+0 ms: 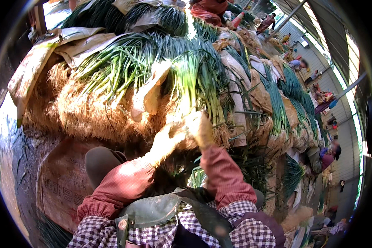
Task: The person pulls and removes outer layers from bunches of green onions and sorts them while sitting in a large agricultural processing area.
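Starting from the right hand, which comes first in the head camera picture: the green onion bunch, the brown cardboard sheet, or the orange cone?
1. Green onion bunch: directly at the right hand.
2. Brown cardboard sheet: lower left, beside the knee.
3. Orange cone: far away, top of the pile.

Green onion bunch (193, 80) stands upright, roots down, gripped low.

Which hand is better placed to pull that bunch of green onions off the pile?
Probably the right hand: it already grips the bunch of green onions at its root end. The left hand rests lower, beside the roots.
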Demonstrator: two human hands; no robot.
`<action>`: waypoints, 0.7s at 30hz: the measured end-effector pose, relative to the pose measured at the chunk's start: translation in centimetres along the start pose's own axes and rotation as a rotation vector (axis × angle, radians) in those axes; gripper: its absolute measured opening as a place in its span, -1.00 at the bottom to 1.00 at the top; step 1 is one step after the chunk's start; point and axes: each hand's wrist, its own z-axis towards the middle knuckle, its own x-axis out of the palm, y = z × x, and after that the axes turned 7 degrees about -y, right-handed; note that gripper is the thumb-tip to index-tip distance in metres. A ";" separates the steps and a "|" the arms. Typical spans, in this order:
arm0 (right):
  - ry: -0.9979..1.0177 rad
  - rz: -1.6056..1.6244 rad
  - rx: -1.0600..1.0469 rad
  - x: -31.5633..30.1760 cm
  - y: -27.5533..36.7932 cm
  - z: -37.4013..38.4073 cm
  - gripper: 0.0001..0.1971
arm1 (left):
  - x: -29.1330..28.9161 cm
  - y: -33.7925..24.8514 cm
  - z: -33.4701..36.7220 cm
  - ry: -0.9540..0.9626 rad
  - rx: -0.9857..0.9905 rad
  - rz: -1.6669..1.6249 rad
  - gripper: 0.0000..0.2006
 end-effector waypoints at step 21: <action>-0.102 -0.022 0.082 -0.3 -1.5 4.1 -0.73 | -1.4 -0.5 -2.2 0.143 0.125 -0.196 -0.79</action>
